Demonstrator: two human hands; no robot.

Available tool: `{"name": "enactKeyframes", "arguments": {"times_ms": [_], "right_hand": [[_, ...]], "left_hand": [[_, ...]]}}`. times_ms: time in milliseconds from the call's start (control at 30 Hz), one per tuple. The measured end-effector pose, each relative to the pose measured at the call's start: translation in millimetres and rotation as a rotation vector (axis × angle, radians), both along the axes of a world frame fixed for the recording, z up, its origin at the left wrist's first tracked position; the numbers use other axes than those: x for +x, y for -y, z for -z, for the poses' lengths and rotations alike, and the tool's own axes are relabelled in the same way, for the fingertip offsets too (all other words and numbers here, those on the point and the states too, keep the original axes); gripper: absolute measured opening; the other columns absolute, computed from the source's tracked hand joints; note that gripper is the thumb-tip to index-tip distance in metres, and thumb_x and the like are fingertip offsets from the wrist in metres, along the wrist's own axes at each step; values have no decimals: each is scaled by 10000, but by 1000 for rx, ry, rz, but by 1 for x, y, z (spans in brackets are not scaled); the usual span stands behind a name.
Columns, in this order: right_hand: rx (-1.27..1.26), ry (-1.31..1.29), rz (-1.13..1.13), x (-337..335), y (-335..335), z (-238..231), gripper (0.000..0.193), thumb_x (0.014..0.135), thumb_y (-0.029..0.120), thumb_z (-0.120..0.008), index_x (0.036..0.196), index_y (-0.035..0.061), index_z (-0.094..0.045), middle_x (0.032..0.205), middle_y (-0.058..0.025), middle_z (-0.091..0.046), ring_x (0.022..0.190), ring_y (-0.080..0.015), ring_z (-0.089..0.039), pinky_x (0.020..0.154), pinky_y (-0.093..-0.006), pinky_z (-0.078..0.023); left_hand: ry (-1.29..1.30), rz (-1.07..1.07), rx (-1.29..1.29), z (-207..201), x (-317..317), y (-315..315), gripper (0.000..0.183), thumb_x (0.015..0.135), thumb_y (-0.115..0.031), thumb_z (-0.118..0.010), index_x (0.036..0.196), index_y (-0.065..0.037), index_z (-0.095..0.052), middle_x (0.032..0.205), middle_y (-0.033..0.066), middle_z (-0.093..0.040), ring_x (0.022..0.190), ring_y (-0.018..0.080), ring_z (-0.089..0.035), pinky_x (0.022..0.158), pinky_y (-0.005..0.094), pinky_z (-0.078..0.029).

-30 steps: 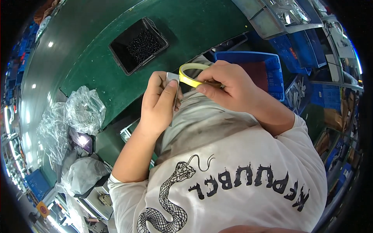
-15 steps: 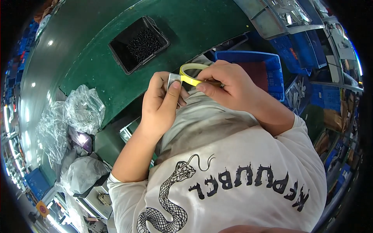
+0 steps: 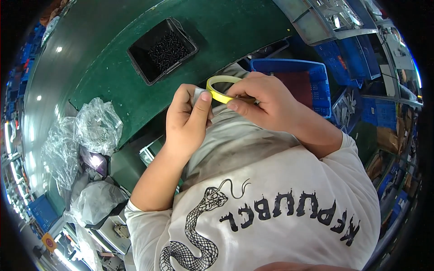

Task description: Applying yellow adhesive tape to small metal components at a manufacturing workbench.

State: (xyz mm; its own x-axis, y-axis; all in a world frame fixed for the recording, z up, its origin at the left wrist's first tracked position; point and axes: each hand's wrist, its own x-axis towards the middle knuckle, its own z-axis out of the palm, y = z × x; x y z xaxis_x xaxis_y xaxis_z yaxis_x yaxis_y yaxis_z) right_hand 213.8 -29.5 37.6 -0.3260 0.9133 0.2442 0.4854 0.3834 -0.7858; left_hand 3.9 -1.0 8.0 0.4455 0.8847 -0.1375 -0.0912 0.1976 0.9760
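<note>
My left hand [image 3: 187, 115] pinches a small flat silvery metal piece [image 3: 198, 94] between thumb and fingers. In my right hand [image 3: 264, 97] is a roll of yellow tape [image 3: 220, 96], gripped at its right side. The roll's left edge meets the metal piece by my left thumb tip. Both hands are held close together above my lap. My fingers partly hide the metal piece and the far side of the roll.
On the green table [image 3: 108, 67] ahead stands a black bin [image 3: 144, 67] of small dark parts. A blue crate [image 3: 321, 86] is at the right, below a grey rack [image 3: 307, 22]. Crumpled clear plastic bags [image 3: 97, 126] lie at the left.
The tape roll has shifted slightly left and come against the metal piece. The metal piece has tilted, showing less of its flat face. My left hand stays nearly in place.
</note>
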Motion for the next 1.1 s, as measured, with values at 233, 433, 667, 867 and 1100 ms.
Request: {"name": "enactKeyframes", "arguments": {"times_ms": [233, 433, 667, 867, 1100], "right_hand": [[-95, 33, 17, 0, -3, 5, 175, 892, 176, -729, 984, 35, -682, 733, -68, -641, 650, -221, -575, 594, -324, -439], [-74, 49, 18, 1, -3, 6, 257, 879, 173, -742, 1091, 53, -660, 799, -77, -664, 671, -240, -595, 612, -337, -453], [272, 131, 19, 9, -4, 10, 348, 859, 118, -742, 1185, 76, -631, 808, -36, -658, 646, -208, -597, 653, -329, -444], [326, 227, -53, 14, -5, 8, 312, 853, 116, -727, 1156, 94, -657, 757, -19, -646, 628, -221, -586, 649, -338, -437], [214, 212, -22, 11, -3, 8, 293, 866, 136, -710, 1157, 123, -671, 738, -32, -653, 629, -243, -596, 623, -356, -444]], "left_hand": [[282, 79, -224, -5, -7, -3, 152, 1044, -186, -490, 976, -50, -492, 635, 47, -547, 482, 100, -462, 463, 229, -387], [391, 123, -283, -2, -5, -5, 133, 985, -131, -539, 1054, -58, -452, 724, 80, -559, 422, 97, -417, 375, 227, -334], [219, 1, -158, -5, -3, -10, 213, 951, 39, -550, 1125, -16, -441, 971, 120, -632, 582, 114, -583, 440, 221, -459], [36, 7, -108, 1, -1, -10, 170, 1022, -60, -495, 1145, 42, -552, 1060, 135, -689, 773, 141, -672, 585, 232, -543], [81, 60, -45, 5, -3, -8, 238, 1049, -125, -482, 1190, 48, -565, 1095, 146, -697, 775, 151, -673, 603, 248, -535]]}}
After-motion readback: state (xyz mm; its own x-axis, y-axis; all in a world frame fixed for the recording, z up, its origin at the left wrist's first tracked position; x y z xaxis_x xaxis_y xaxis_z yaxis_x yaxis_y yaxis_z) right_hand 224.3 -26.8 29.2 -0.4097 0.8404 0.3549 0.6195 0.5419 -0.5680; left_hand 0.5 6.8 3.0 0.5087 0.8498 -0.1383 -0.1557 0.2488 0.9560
